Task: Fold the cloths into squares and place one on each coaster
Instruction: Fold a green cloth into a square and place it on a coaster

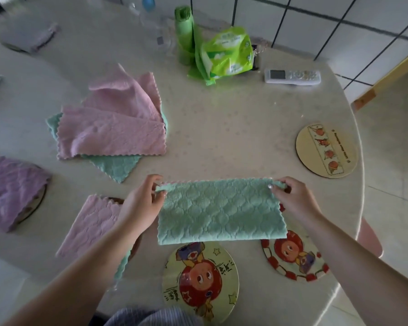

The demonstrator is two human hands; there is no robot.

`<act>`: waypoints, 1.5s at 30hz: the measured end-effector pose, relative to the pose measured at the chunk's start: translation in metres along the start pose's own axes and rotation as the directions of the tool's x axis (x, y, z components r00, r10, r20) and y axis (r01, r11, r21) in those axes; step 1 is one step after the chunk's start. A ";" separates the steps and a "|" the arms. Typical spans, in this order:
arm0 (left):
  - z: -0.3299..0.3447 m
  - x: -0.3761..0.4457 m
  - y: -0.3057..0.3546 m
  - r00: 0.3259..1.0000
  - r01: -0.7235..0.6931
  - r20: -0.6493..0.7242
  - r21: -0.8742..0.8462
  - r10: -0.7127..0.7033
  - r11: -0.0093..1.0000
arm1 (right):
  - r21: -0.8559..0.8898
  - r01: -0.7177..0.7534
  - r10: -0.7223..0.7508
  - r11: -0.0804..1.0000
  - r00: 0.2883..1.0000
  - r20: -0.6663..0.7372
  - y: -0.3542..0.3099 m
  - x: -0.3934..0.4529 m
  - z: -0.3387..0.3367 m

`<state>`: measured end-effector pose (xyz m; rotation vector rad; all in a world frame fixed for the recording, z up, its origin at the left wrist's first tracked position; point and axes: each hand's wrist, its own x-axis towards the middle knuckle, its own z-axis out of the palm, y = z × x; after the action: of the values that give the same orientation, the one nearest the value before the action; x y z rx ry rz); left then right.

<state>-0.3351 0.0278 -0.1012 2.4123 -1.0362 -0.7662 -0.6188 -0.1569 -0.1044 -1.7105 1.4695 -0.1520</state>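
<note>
Between your fingertips, the mint-green quilted microfibre cloth (222,211) is hanging as a half-folded strip. Your left hand (143,203) is pinching its left top corner and your right hand (292,198) is pinching its right top corner, fingers and thumbs curled onto the fabric.

Below your fingers, the strip's lower edge is hovering over or brushing the round yellow cartoon coaster (200,278) and the round red-rimmed cartoon coaster (295,260); you cannot tell which from this view. Beyond your right fingers, the round tan wooden coaster (326,150) is sitting bare, well apart.

Risks, as judged:
- You are holding two layers at each corner; a light pinch could let the inner layer slide, skewing the edges.
- Bringing the ends together in mid-air could leave a rectangle, not a square, if the corners are not matching.
- Lowering between the two near coasters could leave the cloth straddling both.
- Your left forearm is passing over the folded pink cloth (90,224) beside it; a drag could shift that one.
</note>
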 end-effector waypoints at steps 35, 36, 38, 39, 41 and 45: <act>0.079 -0.032 0.012 0.815 -0.575 0.290 0.508 0.501 0.641 | -0.712 0.488 -0.426 0.505 0.858 0.286 0.001 -0.045 0.092; 0.079 -0.032 0.012 0.817 -0.573 0.289 0.505 0.499 0.645 | -0.711 0.485 -0.422 0.510 0.861 0.285 0.000 -0.045 0.092; 0.079 -0.032 0.014 0.821 -0.567 0.283 0.497 0.495 0.656 | -0.705 0.487 -0.423 0.515 0.860 0.285 -0.003 -0.045 0.093; 0.079 -0.032 0.017 0.820 -0.568 0.270 0.490 0.505 0.661 | -0.703 0.495 -0.431 0.510 0.855 0.290 -0.006 -0.045 0.093; 0.080 -0.030 0.023 0.818 -0.569 0.243 0.467 0.521 0.676 | -0.697 0.519 -0.453 0.495 0.838 0.304 -0.011 -0.042 0.095; 0.083 -0.018 0.027 0.814 -0.575 0.239 0.459 0.530 0.677 | -0.693 0.538 -0.453 0.480 0.829 0.329 -0.009 -0.036 0.097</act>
<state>-0.4114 0.0120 -0.1437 2.2293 -2.1114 -0.3995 -0.5663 -0.0770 -0.1443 -2.7934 0.9262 0.3169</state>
